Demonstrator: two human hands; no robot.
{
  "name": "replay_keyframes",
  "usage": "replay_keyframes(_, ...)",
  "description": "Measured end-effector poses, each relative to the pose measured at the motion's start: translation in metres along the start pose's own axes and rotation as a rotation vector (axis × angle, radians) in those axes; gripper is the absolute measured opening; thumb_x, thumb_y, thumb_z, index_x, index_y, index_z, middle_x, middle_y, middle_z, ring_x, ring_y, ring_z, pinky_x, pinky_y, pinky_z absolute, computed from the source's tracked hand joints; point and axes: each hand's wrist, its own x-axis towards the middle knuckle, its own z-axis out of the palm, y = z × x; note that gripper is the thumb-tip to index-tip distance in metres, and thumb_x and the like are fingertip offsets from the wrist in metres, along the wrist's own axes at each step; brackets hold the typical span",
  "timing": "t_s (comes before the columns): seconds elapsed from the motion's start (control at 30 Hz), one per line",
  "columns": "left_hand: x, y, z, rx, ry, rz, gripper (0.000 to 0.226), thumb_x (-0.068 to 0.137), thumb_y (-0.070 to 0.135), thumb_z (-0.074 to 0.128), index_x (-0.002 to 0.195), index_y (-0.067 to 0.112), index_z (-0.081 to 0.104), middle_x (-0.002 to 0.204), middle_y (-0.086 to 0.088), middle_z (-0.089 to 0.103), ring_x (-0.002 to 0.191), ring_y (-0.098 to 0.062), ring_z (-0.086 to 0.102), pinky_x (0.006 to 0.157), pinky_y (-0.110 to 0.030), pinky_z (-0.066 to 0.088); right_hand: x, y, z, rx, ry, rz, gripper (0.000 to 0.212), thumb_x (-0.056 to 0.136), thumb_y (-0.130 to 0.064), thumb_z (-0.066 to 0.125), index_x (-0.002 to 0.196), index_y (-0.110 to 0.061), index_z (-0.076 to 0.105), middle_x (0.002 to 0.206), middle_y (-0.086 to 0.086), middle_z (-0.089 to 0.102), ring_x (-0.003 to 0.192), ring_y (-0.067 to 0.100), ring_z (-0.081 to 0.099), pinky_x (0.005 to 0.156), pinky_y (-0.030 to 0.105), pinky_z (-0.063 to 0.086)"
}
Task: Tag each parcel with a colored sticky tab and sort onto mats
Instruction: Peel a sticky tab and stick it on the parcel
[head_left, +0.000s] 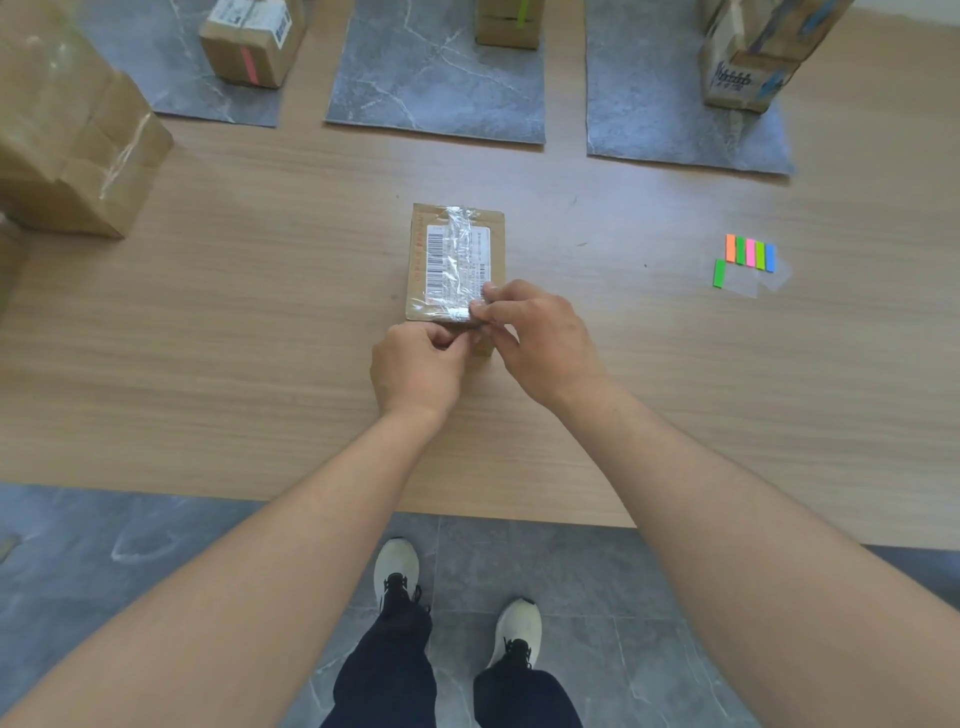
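Grip: your left hand and right hand pinch the near edge of the parcel, fingers curled tight.
Parcel: flat on the desk, at 12 o'clock from both hands.
Mats: 11 o'clock mat holds a pink-tabbed box; 12 o'clock mat, a green-tabbed box; 1 o'clock mat, blue-tabbed boxes.
Look: brown carton, barcode label, wrinkled clear tape down the middle.

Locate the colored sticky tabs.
Head view: the sticky tabs lie on the wooden table, right of the centre parcel and in front of the rightmost grey mat, with one loose green tab at their near-left.
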Motion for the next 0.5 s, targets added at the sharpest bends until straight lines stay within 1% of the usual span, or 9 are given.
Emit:
replay_keyframes(0.07, 0.001, -0.006, -0.001, 0.038, 0.006, -0.03, 0.045, 0.073, 0.06, 0.065, 0.06, 0.018, 0.073, 0.058, 0.0, 0.067, 0.062, -0.021, 0.065, 0.063, -0.037, 0.053, 0.001, 0.001, 0.002, 0.001, 0.007, 0.007, 0.019, 0.098, -0.02, 0.065, 0.11, -0.024, 0.079, 0.127, -0.006, 0.067, 0.123, 0.017, 0.063, 0.089, 0.042, 0.055)
replay_keyframes(0.13, 0.001, -0.011, -0.004, 0.061, 0.008, -0.066, 0.043, 0.072, 0.058, 0.064, 0.061, 0.018, 0.073, 0.058, -0.001, 0.068, 0.063, -0.022, 0.066, 0.064, -0.036, 0.054, 0.002, 0.0, 0.006, -0.006, 0.027, 0.019, 0.017, 0.092, -0.019, 0.07, 0.106, -0.024, 0.079, 0.122, -0.007, 0.068, 0.119, 0.019, 0.064, 0.085, 0.043, 0.056)
replay_keyframes(0.23, 0.005, -0.024, -0.015, 0.063, -0.013, -0.153, 0.029, 0.066, 0.047, 0.064, 0.064, 0.02, 0.074, 0.06, 0.002, 0.07, 0.064, -0.021, 0.069, 0.067, -0.035, 0.058, 0.001, -0.004, 0.013, 0.005, 0.086, 0.042, 0.016, 0.083, -0.014, 0.075, 0.097, -0.021, 0.077, 0.113, -0.008, 0.068, 0.112, 0.02, 0.066, 0.077, 0.042, 0.056)
replay_keyframes(0.3, 0.009, -0.034, -0.025, 0.017, -0.012, -0.213, 0.021, 0.062, 0.039, 0.064, 0.068, 0.021, 0.075, 0.061, 0.005, 0.071, 0.063, -0.021, 0.071, 0.068, -0.036, 0.06, -0.001, -0.007, 0.018, -0.008, 0.137, 0.046, 0.019, 0.079, -0.01, 0.077, 0.095, -0.018, 0.073, 0.109, -0.008, 0.066, 0.102, 0.022, 0.067, 0.07, 0.039, 0.055)
replay_keyframes(0.37, 0.012, -0.038, -0.037, -0.08, 0.015, -0.254, 0.013, 0.068, 0.03, 0.067, 0.072, 0.019, 0.072, 0.063, 0.003, 0.073, 0.059, -0.022, 0.072, 0.066, -0.041, 0.062, -0.001, -0.008, 0.024, -0.078, 0.18, 0.042, 0.025, 0.075, -0.005, 0.078, 0.093, -0.016, 0.066, 0.102, -0.008, 0.062, 0.085, 0.024, 0.062, 0.059, 0.033, 0.05)
replay_keyframes(0.43, 0.014, -0.036, -0.045, -0.239, 0.05, -0.286, 0.006, 0.082, 0.02, 0.062, 0.081, 0.018, 0.067, 0.068, -0.004, 0.074, 0.059, -0.021, 0.073, 0.064, -0.048, 0.063, -0.001, -0.01, 0.032, -0.153, 0.221, 0.023, 0.033, 0.069, 0.002, 0.078, 0.089, -0.015, 0.058, 0.095, -0.006, 0.057, 0.073, 0.024, 0.054, 0.051, 0.029, 0.043)
replay_keyframes(0.5, 0.018, -0.034, -0.05, -0.38, 0.082, -0.293, 0.013, 0.089, 0.021, 0.051, 0.089, 0.016, 0.064, 0.076, -0.01, 0.075, 0.067, -0.024, 0.075, 0.07, -0.049, 0.063, -0.001, -0.01, 0.041, -0.207, 0.281, 0.002, 0.039, 0.064, 0.009, 0.075, 0.086, -0.014, 0.054, 0.09, -0.003, 0.053, 0.068, 0.025, 0.048, 0.047, 0.028, 0.039)
